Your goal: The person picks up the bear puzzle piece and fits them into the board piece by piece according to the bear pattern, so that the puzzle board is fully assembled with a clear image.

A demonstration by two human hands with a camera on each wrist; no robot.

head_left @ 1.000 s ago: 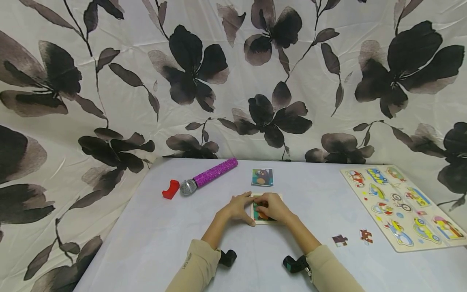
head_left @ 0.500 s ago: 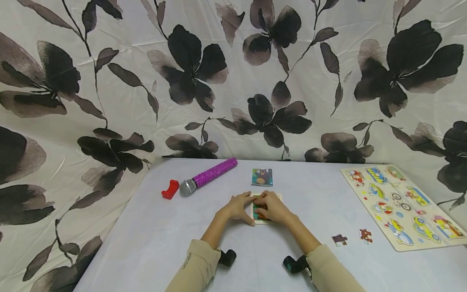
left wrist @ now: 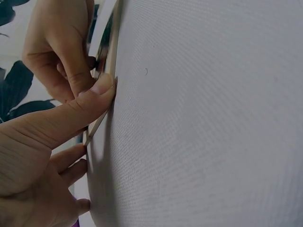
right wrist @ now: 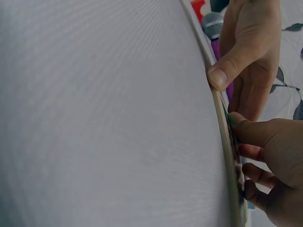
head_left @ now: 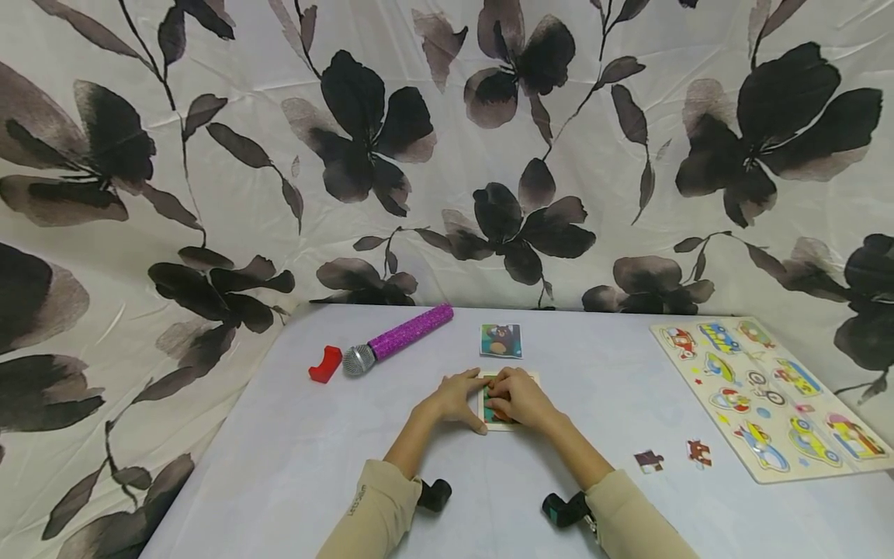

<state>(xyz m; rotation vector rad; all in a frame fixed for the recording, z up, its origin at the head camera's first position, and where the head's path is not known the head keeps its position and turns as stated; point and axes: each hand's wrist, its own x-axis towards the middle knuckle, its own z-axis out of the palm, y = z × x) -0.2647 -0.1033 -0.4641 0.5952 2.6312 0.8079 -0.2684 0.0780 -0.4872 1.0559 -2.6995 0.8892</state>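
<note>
White cloth with big dark flowers (head_left: 503, 155) hangs behind a white table (head_left: 279, 466). The left hand (head_left: 457, 397) grips the 9 o'clock side of a small flat picture board with a pale wooden rim (head_left: 504, 427). The right hand (head_left: 522, 397) has bent fingertips on its green and brown picture; I can't tell if they pinch anything. From this board, a square bear card (head_left: 500, 340) is at 12 o'clock, a sparkly purple mic with a silver head (head_left: 400, 341) at 10 and a curved red block (head_left: 325, 365) at 9. One purple-grey jigsaw bit (head_left: 649, 463) and one brown jigsaw bit (head_left: 699, 453) lie at 4, and a big flat board of cars and planes (head_left: 760, 355) at 3. It looks like the step of fitting bits into the picture. Next, I think, calls for a gentle push while the left hand stops the board sliding
</note>
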